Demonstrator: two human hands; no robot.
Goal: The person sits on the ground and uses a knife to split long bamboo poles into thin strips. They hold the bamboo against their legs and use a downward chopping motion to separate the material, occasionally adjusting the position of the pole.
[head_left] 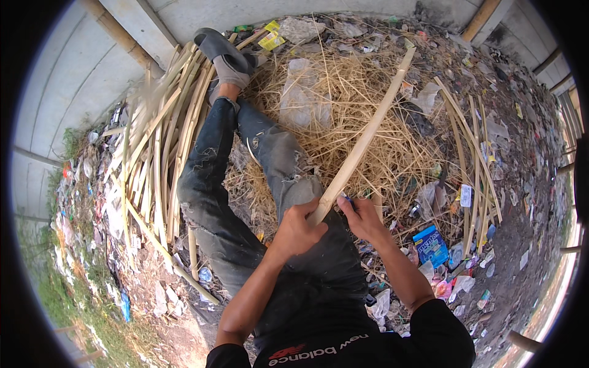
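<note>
Head view: the left hand pinches the near end of a pale strip — its long axis slanting forward and rightward from that hand. Just right of this end, the right hand is curled, what it grips unclear. Beyond both — straw; farther left, piled strips.

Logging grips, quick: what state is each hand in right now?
Left hand: closed, holding the pale strip near its lower end.
Right hand: beside the strip, curled; whether it holds something cannot be told.
</note>
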